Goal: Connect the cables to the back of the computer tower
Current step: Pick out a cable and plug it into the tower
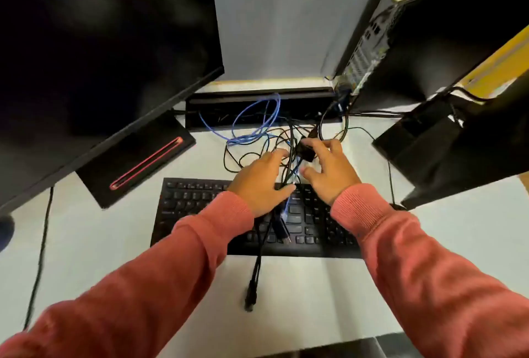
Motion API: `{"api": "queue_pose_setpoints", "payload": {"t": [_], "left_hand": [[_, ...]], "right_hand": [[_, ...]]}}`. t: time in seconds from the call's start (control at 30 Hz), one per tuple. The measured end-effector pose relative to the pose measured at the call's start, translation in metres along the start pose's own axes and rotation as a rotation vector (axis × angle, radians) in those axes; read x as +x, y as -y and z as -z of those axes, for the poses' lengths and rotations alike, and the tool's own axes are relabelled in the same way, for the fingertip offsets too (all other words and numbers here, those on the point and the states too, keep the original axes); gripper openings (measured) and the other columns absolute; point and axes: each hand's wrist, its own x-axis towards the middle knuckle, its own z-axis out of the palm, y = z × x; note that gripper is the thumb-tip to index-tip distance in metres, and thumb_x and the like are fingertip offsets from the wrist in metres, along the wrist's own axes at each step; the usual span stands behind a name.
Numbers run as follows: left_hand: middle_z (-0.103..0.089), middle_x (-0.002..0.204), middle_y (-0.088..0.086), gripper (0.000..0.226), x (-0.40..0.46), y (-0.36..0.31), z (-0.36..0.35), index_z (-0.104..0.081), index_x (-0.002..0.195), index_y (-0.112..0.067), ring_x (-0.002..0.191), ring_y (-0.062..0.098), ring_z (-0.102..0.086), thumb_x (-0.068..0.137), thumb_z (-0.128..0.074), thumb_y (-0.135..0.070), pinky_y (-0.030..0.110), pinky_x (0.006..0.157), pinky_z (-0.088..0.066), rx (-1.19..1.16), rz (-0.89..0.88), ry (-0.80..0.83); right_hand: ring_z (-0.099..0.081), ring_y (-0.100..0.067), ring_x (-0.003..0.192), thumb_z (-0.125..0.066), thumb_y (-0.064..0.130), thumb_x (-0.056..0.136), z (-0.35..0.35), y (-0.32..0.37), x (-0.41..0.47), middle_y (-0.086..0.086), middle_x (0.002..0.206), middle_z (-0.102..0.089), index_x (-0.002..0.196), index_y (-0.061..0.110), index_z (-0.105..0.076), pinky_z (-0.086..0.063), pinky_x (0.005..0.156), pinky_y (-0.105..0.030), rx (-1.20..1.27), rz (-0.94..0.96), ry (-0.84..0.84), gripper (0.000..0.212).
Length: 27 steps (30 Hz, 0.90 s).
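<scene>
Cables lie tangled, limp and light, behind the keyboard; left hand gathers several loosely, right hand seemingly pinches a black plug — grip plugs, not cords.

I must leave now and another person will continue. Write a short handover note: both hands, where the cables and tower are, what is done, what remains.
Left hand: grips a bundle of cables over the keyboard; loose plug ends hang below it.
Right hand: pinches a black connector.
Computer tower: stands at the back right, rear panel facing the desk centre.
Blue cable: coiled behind the hands, unplugged end not clear.
Done: cables gathered; the held ones are not plugged in.
Left: sort the plugs and seat each in the tower's back.
</scene>
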Motion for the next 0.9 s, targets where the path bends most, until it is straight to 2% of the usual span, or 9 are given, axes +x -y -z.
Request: {"api": "queue_pose_setpoints", "payload": {"t": [0.13, 0.23, 0.3, 0.37, 0.47, 0.57, 0.67, 0.8, 0.9], "left_hand": [[-0.061, 0.091, -0.004, 0.024, 0.020, 0.013, -0.019, -0.058, 0.108, -0.020, 0.083, 0.021, -0.059, 0.098, -0.057, -0.041, 0.039, 0.072, -0.051, 0.022, 0.017, -0.042], [-0.066, 0.079, -0.001, 0.029, 0.025, 0.025, -0.037, -0.060, 0.095, -0.019, 0.075, 0.024, -0.060, 0.096, -0.049, -0.045, 0.044, 0.067, -0.050, -0.069, 0.034, -0.150], [-0.067, 0.075, -0.002, 0.032, 0.030, 0.031, -0.046, -0.063, 0.098, -0.021, 0.073, 0.023, -0.062, 0.098, -0.045, -0.048, 0.043, 0.064, -0.050, -0.059, 0.033, -0.240], [-0.068, 0.073, -0.004, 0.031, 0.032, 0.031, -0.048, -0.064, 0.110, -0.027, 0.071, 0.019, -0.065, 0.100, -0.044, -0.049, 0.042, 0.064, -0.052, -0.117, 0.019, -0.281], [-0.067, 0.070, -0.001, 0.030, 0.033, 0.034, -0.056, -0.054, 0.129, -0.035, 0.066, 0.020, -0.065, 0.101, -0.050, -0.045, 0.045, 0.064, -0.052, -0.212, 0.000, -0.333], [-0.064, 0.068, 0.002, 0.035, 0.033, 0.037, -0.058, -0.044, 0.136, -0.035, 0.061, 0.025, -0.062, 0.102, -0.054, -0.033, 0.051, 0.063, -0.050, -0.281, -0.025, -0.351], [-0.072, 0.077, -0.001, 0.036, 0.032, 0.039, -0.060, -0.044, 0.137, -0.032, 0.071, 0.019, -0.071, 0.104, -0.053, -0.021, 0.048, 0.075, -0.057, -0.376, -0.056, -0.360], [-0.075, 0.080, -0.005, 0.034, 0.031, 0.046, -0.065, -0.048, 0.133, -0.032, 0.083, 0.019, -0.076, 0.103, -0.052, -0.015, 0.052, 0.087, -0.059, -0.511, -0.081, -0.391], [-0.076, 0.080, 0.002, 0.045, 0.034, 0.048, -0.066, -0.044, 0.140, -0.030, 0.081, 0.016, -0.076, 0.101, -0.055, -0.010, 0.048, 0.091, -0.058, -0.520, -0.081, -0.454]], "right_hand": [[-0.053, -0.006, 0.082, -0.062, 0.020, 0.096, -0.013, -0.006, 0.018, -0.001, 0.128, -0.039, 0.138, 0.028, -0.052, -0.040, 0.082, -0.018, 0.135, -0.035, -0.087, 0.043], [-0.055, -0.012, 0.090, -0.063, 0.014, 0.095, -0.026, -0.019, 0.033, -0.002, 0.123, -0.044, 0.132, 0.025, -0.056, -0.046, 0.087, -0.022, 0.226, -0.040, -0.148, 0.039], [-0.054, -0.012, 0.099, -0.062, 0.014, 0.095, -0.036, -0.028, 0.039, -0.001, 0.119, -0.049, 0.129, 0.027, -0.055, -0.046, 0.089, -0.021, 0.265, -0.025, -0.159, 0.038], [-0.053, -0.007, 0.098, -0.062, 0.016, 0.095, -0.042, -0.032, 0.039, 0.003, 0.119, -0.052, 0.128, 0.030, -0.054, -0.043, 0.085, -0.017, 0.295, -0.003, -0.183, 0.037], [-0.057, -0.006, 0.096, -0.062, 0.025, 0.095, -0.051, -0.040, 0.042, 0.009, 0.120, -0.054, 0.129, 0.034, -0.052, -0.046, 0.085, -0.025, 0.285, 0.043, -0.212, 0.037], [-0.055, -0.009, 0.102, -0.060, 0.033, 0.096, -0.055, -0.045, 0.045, 0.009, 0.125, -0.051, 0.138, 0.036, -0.046, -0.044, 0.089, -0.029, 0.225, 0.077, -0.175, 0.045], [-0.054, -0.010, 0.106, -0.059, 0.036, 0.096, -0.057, -0.051, 0.050, 0.007, 0.126, -0.052, 0.140, 0.035, -0.046, -0.041, 0.090, -0.027, 0.195, 0.113, -0.148, 0.046], [-0.060, -0.020, 0.108, -0.062, 0.035, 0.094, -0.059, -0.054, 0.059, 0.001, 0.123, -0.060, 0.128, 0.033, -0.050, -0.047, 0.098, -0.038, 0.222, 0.098, -0.145, 0.036], [-0.061, -0.021, 0.105, -0.062, 0.034, 0.094, -0.060, -0.052, 0.061, 0.000, 0.121, -0.064, 0.129, 0.028, -0.051, -0.046, 0.089, -0.031, 0.147, 0.079, -0.177, 0.037]]}}
